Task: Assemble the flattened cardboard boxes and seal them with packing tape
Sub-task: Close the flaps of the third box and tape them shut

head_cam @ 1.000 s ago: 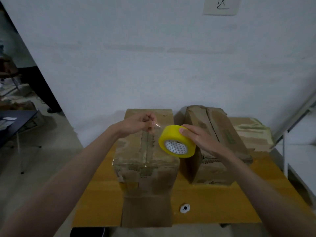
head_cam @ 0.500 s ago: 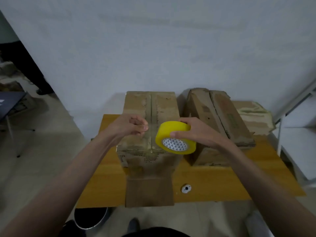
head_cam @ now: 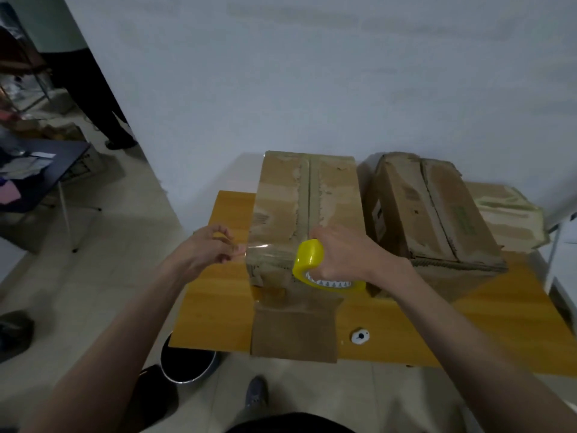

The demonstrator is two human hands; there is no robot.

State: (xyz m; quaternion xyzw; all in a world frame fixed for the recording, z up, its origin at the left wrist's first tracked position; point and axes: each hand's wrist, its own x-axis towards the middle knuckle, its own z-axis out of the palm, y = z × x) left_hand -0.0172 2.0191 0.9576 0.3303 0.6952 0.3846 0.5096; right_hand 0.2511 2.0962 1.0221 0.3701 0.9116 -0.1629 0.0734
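My right hand (head_cam: 340,254) gripped the yellow tape roll (head_cam: 309,264) at the near top edge of the cardboard box (head_cam: 306,210), while my left hand (head_cam: 207,248) pinched the clear tape end (head_cam: 254,250) stretched leftward past the box's corner. The box stood on the wooden table (head_cam: 218,307), a second box (head_cam: 431,214) just beside it on the right

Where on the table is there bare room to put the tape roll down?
Bare wood shows on the table near right, between the front box's open flap and the table's right edge, apart from a small white cap. A narrower strip lies left of the front box. The back is crowded with boxes.
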